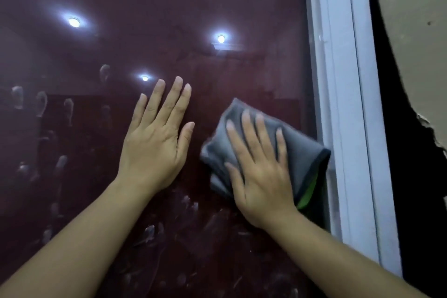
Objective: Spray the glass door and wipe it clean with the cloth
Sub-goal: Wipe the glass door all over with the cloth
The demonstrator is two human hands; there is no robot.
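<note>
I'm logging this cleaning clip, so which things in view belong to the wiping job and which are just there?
In the job:
glass door
grey cloth
right hand pressing the cloth
left hand flat on the glass

Just there:
white frame
peeling wall

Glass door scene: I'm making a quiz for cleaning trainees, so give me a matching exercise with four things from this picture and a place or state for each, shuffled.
Things:
1. left hand
2. right hand
3. cloth
4. door frame

States or places:
A. grey, with a green patch at its lower edge
B. flat on bare glass, fingers straight
C. white, along the right side of the glass door
D. pressing the cloth against the glass

Pairs: 1-B, 2-D, 3-A, 4-C
</note>
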